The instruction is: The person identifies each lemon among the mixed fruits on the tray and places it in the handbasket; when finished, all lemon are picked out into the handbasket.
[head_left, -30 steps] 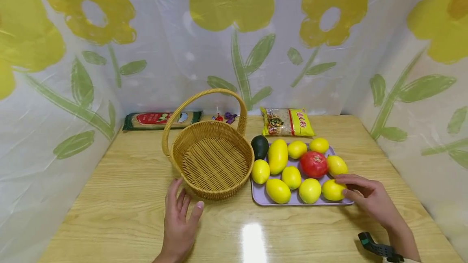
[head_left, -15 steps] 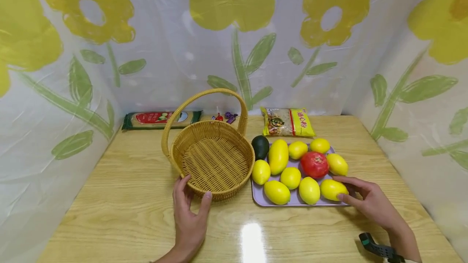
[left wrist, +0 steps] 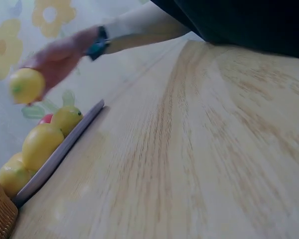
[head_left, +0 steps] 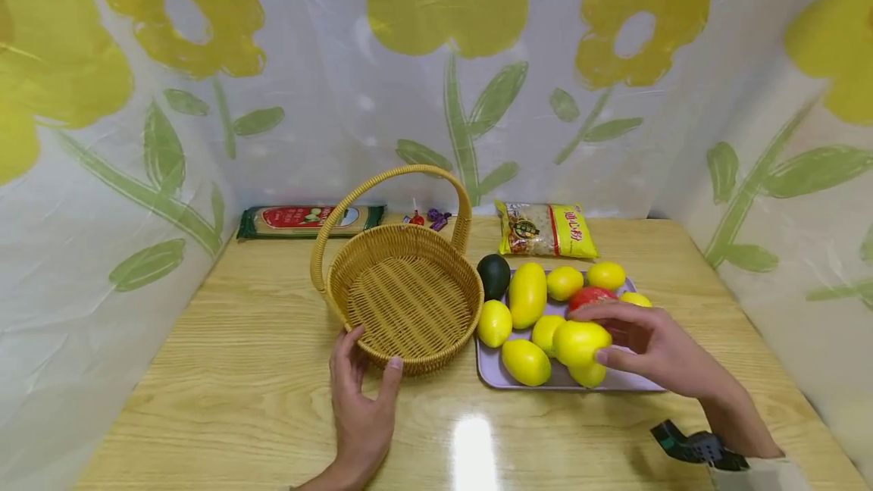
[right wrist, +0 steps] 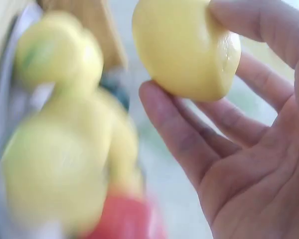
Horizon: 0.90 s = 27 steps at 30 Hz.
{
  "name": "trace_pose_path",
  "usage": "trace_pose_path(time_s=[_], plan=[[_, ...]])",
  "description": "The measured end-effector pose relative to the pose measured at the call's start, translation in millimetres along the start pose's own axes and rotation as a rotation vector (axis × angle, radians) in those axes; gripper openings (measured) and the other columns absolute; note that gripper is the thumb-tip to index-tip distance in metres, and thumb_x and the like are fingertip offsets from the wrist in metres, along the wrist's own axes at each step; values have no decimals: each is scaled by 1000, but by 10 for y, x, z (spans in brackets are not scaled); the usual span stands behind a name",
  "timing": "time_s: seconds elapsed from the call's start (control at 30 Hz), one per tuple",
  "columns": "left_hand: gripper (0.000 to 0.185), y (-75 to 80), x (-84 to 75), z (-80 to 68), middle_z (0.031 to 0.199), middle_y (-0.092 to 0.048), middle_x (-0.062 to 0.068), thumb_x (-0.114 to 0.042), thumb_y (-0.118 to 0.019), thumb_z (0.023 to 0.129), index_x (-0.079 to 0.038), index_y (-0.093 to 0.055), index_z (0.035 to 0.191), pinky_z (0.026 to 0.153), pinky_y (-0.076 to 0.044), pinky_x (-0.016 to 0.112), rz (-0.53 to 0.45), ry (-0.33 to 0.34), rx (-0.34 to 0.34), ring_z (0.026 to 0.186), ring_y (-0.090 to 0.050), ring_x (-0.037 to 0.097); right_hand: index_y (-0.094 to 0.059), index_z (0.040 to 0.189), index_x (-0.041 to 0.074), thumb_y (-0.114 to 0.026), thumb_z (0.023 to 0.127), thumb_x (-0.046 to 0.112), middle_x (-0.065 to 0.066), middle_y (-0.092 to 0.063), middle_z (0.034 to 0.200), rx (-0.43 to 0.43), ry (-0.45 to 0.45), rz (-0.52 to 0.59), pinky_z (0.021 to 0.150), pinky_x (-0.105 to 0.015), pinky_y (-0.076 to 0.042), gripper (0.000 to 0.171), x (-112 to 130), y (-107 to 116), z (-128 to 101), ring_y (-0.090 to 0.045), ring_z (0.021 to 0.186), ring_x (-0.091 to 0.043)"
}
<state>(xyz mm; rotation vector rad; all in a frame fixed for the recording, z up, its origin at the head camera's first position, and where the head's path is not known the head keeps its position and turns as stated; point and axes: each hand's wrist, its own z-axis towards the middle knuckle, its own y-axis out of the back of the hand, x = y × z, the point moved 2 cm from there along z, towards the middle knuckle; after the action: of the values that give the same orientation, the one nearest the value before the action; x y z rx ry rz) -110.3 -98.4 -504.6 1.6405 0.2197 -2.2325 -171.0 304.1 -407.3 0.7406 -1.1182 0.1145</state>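
In the head view my right hand (head_left: 655, 343) pinches a lemon (head_left: 581, 343) between thumb and fingers, holding it up over the tray. The right wrist view shows this lemon (right wrist: 184, 50) at the fingertips. Below it lies a lilac tray (head_left: 494, 377) with several more lemons (head_left: 526, 362), a mango (head_left: 527, 295), a dark green avocado (head_left: 494, 276) and a red pomegranate (head_left: 590, 297), partly hidden by my right hand. My left hand (head_left: 364, 415) touches the near left side of the wicker basket (head_left: 409, 305), its thumb and fingers spread against the outside near the rim.
A green pack of noodles (head_left: 310, 221) lies behind the basket, with small wrapped candies (head_left: 436, 218) beside it. Behind the tray sits a yellow bag of pasta (head_left: 548, 229). The basket's tall handle (head_left: 382, 176) arches upward. Flower-printed curtains (head_left: 300, 127) enclose the wooden table.
The right hand has lifted the lemon from the tray's near right corner and carried it left. My left hand has moved up and right to touch the basket. The view has shifted slightly.
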Motion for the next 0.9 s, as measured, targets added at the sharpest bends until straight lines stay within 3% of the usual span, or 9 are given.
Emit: trace_pose_path(time_s=[0.13,0.23,0.4,0.57,0.7,0.8,0.9], plan=[[68,-39,6,5,173,-30,19,-9,-76,103,-10,-41,162,129,-32,17,-19,-5,5,157,-37,45,-69,145,15,-77,98,-3,-4,-70,144,90,78,-8,101,-30,-64,50,205,-239,542,-69,125,-16],[68,-57,3,8,173,-30,19,-10,-76,103,-11,-42,161,129,-31,17,-30,-4,15,157,-37,45,-71,143,21,-81,100,8,1,-72,143,131,119,-80,100,-33,-65,46,265,-464,884,-69,123,-16],[68,-45,-12,4,173,-31,16,-9,-76,102,-9,-42,161,127,-34,15,-28,-19,12,155,-40,44,-73,142,24,-82,101,25,7,-74,139,175,137,-187,98,-34,-64,42,282,-798,1243,-71,115,-11],[68,-17,-32,2,173,-31,14,-7,-76,102,-9,-42,161,126,-36,14,-10,-47,0,153,-41,45,-74,141,21,-82,101,31,6,-76,136,175,148,-238,87,-32,-66,42,301,-1092,1402,-71,101,-8],[68,-2,-33,10,171,-33,17,-6,-76,102,-12,-43,161,125,-37,14,-7,-56,-14,150,-42,45,-72,144,19,-81,102,30,3,-75,141,190,172,-270,94,-33,-66,44,328,-1248,1450,-73,115,-11],[69,9,-24,17,170,-34,18,-6,-77,101,-11,-44,161,124,-37,13,-9,-57,-22,151,-43,44,-71,145,19,-81,102,28,4,-74,143,204,180,-253,101,-38,-66,45,351,-1187,1432,-73,124,-15],[68,16,-12,17,170,-35,19,-5,-78,100,-7,-45,160,124,-36,12,-11,-56,-25,153,-42,44,-73,144,20,-82,102,25,1,-76,141,176,165,-198,98,-40,-66,44,336,-910,1360,-75,119,-21]])
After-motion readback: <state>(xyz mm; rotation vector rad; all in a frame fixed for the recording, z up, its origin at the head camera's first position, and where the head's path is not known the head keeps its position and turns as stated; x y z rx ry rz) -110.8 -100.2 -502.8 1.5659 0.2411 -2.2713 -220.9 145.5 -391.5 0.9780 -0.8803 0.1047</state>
